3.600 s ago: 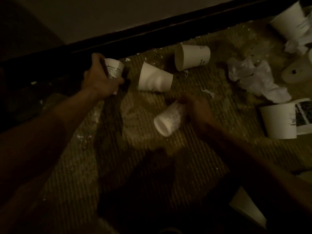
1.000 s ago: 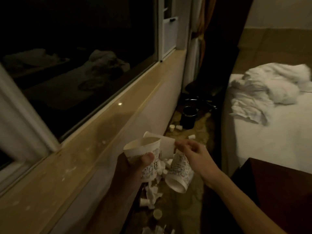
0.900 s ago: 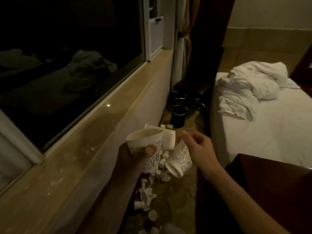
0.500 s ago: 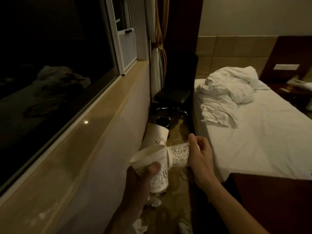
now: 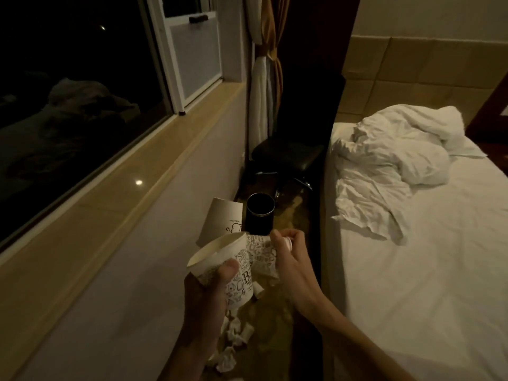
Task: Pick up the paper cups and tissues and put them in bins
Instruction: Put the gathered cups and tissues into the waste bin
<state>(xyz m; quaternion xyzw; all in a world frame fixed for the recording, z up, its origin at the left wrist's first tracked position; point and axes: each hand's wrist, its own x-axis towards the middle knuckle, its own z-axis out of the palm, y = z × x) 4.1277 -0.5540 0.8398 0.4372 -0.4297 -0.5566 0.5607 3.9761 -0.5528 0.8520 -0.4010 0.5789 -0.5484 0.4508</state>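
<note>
The left hand (image 5: pixel 206 295) is clenched round a white paper cup printed with black doodles (image 5: pixel 239 273), held upright and tilted a little, with the thumb pressed against the cup's wall just under its open rim. Just beside it, the right hand (image 5: pixel 292 266) grasps a second doodle-printed paper cup (image 5: pixel 261 255), which lies sideways with its mouth turned toward the first cup and touching it; the fingers are curled over the far end of this cup. A plain white paper cup with a small black drawing (image 5: pixel 221 218) sticks up behind the first cup, and it is not clear which hand holds it. All three cups are up in the air above the patterned brown floor (image 5: pixel 275 312), in the narrow strip between the pale wall under the window and the side of the bed. Farther along that strip a round black bin (image 5: pixel 259 215) stands upright on the floor, its open mouth showing just beyond the cups. Crumpled white tissues (image 5: pixel 226 360) and a few small white paper cups (image 5: pixel 248 329) lie scattered on the floor below the hands. A beige stone window sill (image 5: pixel 110 204) runs along the left under a dark window (image 5: pixel 68 92). On the right is a bed with a white sheet (image 5: pixel 426 270), with a rumpled white duvet (image 5: pixel 390 160) heaped near its far end.
</note>
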